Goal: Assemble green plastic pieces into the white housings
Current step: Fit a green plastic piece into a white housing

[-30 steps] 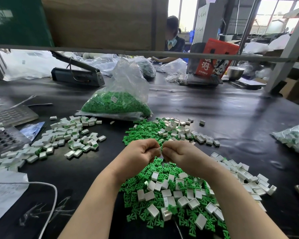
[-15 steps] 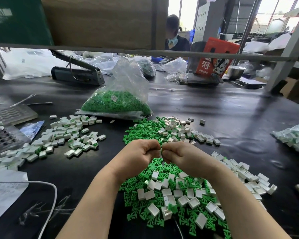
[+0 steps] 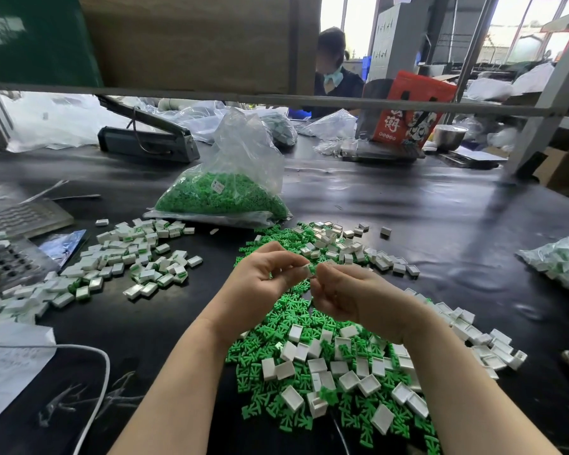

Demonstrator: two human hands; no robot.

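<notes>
White housing [image 3: 307, 269] with a green piece at its edge sits pinched between our two hands above the mixed pile [image 3: 326, 366]. Our left hand [image 3: 263, 277] curls its fingers [image 3: 289, 262] round it; our right hand [image 3: 345, 290] pinches its right side. Finished housings [image 3: 125, 261] lie left on the black counter [image 3: 440, 224], a bag of green pieces [image 3: 224, 195] farther back.

Hands: from closed knuckles to an exposed piece

The left hand [image 3: 263, 284] and right hand [image 3: 345, 293], earlier curled knuckle to knuckle with nothing visible between them, rolled slightly open; a white housing [image 3: 308, 269] with a green piece [image 3: 318, 267] at its edge came into view, pinched between their fingertips.
</notes>
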